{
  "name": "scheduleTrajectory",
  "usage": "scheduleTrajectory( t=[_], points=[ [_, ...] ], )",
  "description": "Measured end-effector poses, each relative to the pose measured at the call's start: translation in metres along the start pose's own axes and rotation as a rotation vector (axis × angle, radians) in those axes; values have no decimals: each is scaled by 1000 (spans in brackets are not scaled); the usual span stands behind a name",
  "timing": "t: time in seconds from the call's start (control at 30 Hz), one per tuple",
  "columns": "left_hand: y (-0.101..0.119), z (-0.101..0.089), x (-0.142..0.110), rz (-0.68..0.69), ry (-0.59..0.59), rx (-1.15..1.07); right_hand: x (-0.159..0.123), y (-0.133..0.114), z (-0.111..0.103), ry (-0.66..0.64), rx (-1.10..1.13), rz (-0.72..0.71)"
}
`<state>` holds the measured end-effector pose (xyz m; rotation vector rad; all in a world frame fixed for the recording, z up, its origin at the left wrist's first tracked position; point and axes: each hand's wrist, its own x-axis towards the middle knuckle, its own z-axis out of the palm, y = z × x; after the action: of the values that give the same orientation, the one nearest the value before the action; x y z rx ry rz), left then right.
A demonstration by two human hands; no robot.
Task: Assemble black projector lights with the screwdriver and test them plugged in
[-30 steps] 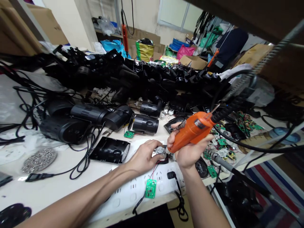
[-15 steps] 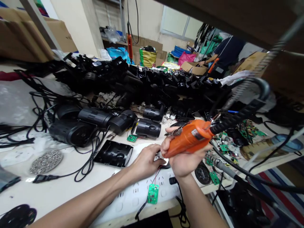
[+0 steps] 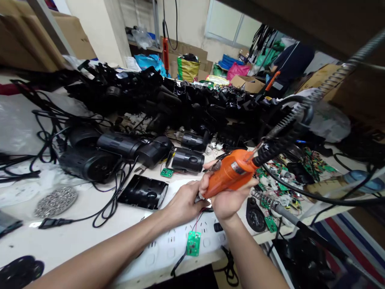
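My right hand [image 3: 227,200] is wrapped round an orange electric screwdriver [image 3: 230,174] whose black coiled cable [image 3: 282,138] runs up to the right. The tool's tip points down-left onto a small metal motor part, which is mostly hidden under the tool. My left hand [image 3: 182,204] is closed on that part and holds it against the white bench top [image 3: 75,237]. Red and black wires lead from the part to a small green circuit board [image 3: 193,243] lying near the bench's front edge.
A black plastic plate [image 3: 143,192] lies left of my hands. Black cylindrical housings [image 3: 186,159] and a long heap of black parts [image 3: 180,100] fill the back. A pile of screws [image 3: 55,201] sits at left. Green boards [image 3: 279,186] and cables crowd the right. A person stands far back.
The orange screwdriver has come down and left until its tip covers the motor part. My left hand stays on the part. The camera view has shifted slightly.
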<state>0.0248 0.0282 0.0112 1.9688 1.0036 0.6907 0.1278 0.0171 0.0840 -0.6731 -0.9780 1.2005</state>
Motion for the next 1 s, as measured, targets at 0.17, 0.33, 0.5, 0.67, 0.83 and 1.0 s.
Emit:
scheduleTrajectory(
  t=[0.17, 0.33, 0.5, 0.67, 0.83, 1.0],
  points=[
    [1, 0, 0, 1, 9, 7, -1, 10, 0, -25, -11, 23],
    [1, 0, 0, 40, 2, 29, -3, 2, 4, 29, -14, 3],
    [8, -5, -4, 73, 36, 178, -12, -27, -12, 123, -18, -99],
    [13, -7, -3, 91, -23, 429, -23, -23, -30, 194, -35, -28],
    [17, -7, 3, 97, -50, 416, -23, -11, -30, 182, -52, -23],
    [22, -16, 6, 96, 25, 336, -20, -9, -29, 173, -77, -34]
  ],
)
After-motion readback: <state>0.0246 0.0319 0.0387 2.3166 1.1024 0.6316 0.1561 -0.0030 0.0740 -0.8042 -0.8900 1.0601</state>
